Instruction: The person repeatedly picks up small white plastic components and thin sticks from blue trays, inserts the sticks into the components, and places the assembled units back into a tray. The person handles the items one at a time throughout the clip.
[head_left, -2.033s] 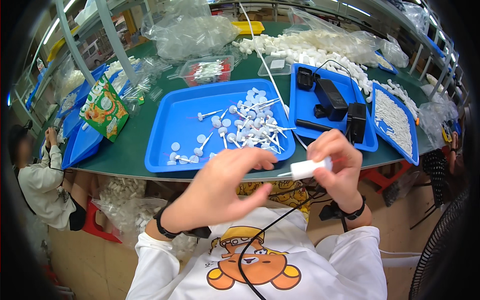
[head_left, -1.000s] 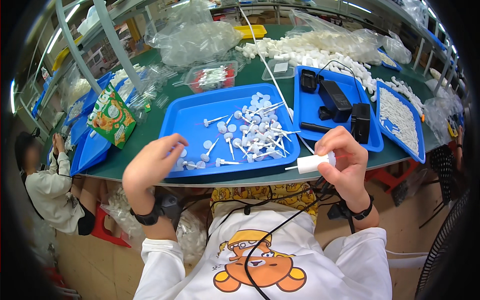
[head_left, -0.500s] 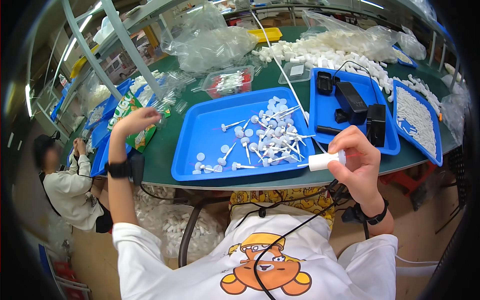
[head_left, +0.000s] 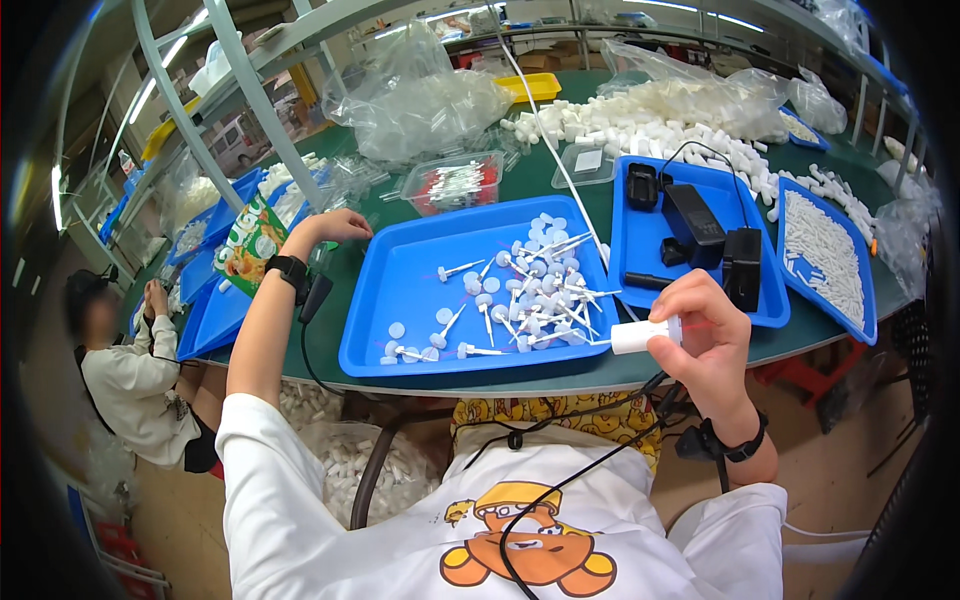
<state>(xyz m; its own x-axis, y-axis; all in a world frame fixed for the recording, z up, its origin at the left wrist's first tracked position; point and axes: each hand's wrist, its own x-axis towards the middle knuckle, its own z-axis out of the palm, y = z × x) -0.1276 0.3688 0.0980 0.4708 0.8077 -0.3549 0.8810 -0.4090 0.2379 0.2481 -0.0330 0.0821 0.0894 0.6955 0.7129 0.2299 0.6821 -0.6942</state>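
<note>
In my right hand (head_left: 705, 335) is a white plastic cylinder (head_left: 632, 337), pinched between thumb and bent fingers near the tray's front right corner. A thin white stick pokes out of its left end. The blue tray (head_left: 375, 300) in front of me holds a heap of white sticks with round translucent discs (head_left: 540, 285), and some loose discs. My left hand (head_left: 340, 226) hovers over the table by the tray's far left corner, fingers loosely stretched and nothing visible in them. Clear plastic tubes (head_left: 350, 180) lie beyond it.
A second blue tray (head_left: 640, 235) holds black adapters. Right of it, another tray carries small white sticks (head_left: 825, 260). White cylinders (head_left: 640, 125) are piled behind, beside clear bags (head_left: 420, 95). A tub (head_left: 455, 185) of white sticks stands beyond my tray. Another person (head_left: 135, 370) sits left.
My left hand has moved right, toward the tray's far left corner. The right hand still grips the white cylinder, having shifted only slightly. The whole view has tilted a little.
</note>
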